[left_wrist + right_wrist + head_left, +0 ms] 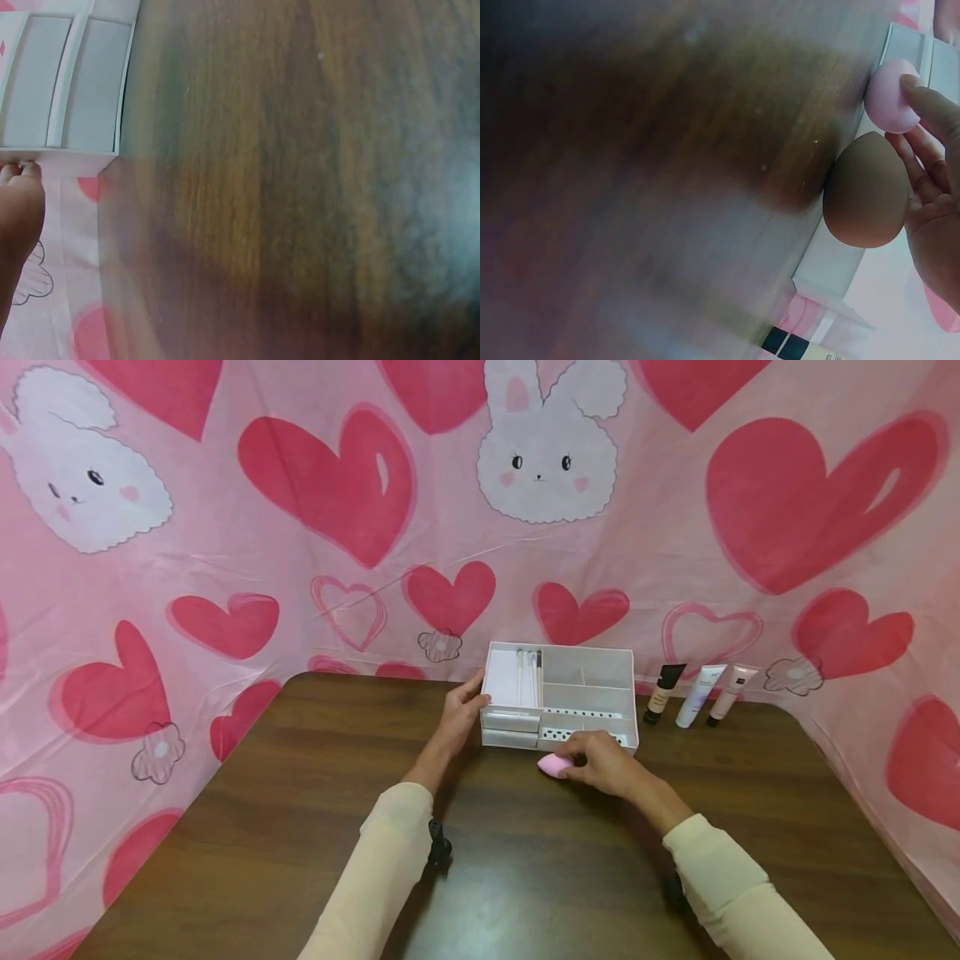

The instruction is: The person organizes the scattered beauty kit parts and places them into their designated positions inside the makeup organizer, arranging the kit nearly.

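Note:
My right hand (603, 764) pinches a pink egg-shaped makeup sponge (555, 766) between thumb and fingers, just in front of a white makeup organizer (512, 722). In the right wrist view a brown makeup sponge (868, 191) shows beside the palm, below the pink one; the hand hides it in the head view. My left hand (459, 714) rests against the organizer's left side, its thumb at the rim. The left wrist view has those fingertips at the outer wall, next to two drawer fronts (97, 86).
Several slim brushes (528, 677) lie in the organizer's left compartment. To its right stand a black-capped beige tube (662, 695), a white tube (701, 696) and a pink tube (731, 695). A pink heart-and-bunny cloth (360, 535) hangs behind the wooden table (337, 760).

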`<state>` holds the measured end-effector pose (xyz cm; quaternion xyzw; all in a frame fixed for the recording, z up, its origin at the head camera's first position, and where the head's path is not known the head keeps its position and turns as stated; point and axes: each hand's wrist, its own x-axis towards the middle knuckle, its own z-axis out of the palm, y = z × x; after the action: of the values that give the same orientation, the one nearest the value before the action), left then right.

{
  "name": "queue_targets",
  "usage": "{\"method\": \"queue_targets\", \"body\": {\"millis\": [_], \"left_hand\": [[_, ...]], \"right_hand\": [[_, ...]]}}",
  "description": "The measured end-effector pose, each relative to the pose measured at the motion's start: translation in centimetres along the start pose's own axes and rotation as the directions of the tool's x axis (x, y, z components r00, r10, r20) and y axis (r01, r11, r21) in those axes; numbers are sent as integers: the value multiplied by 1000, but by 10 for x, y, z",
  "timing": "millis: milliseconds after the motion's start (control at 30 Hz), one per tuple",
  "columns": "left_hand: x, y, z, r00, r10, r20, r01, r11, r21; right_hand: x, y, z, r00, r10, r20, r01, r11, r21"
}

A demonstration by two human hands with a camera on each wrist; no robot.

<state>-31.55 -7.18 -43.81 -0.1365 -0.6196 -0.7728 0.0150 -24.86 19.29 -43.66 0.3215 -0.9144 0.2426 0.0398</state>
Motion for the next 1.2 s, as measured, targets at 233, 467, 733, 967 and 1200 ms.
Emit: {"method": "queue_targets", "body": {"millis": [233,467,733,967,1200], "left_hand": [[-1,1,-3,1000,-9,21,10,1000,-30],[0,1,-3,999,10,32,-10,1000,-19],[1,0,-1,999,-2,39,2,1000,-16],[0,1,-1,999,-19,39,20,999,-30],[-2,5,-1,998,-44,38,46,998,-50]], "right_hand": [[-1,2,0,999,-27,-42,28,999,21],[-3,4,-3,998,32,-47,-28,996,85],[-4,5,-5,995,79,-54,-70,988,138],[-3,4,-9,993,76,-88,-60,983,175],[-3,5,-17,991,62,-117,-40,982,186]]}}
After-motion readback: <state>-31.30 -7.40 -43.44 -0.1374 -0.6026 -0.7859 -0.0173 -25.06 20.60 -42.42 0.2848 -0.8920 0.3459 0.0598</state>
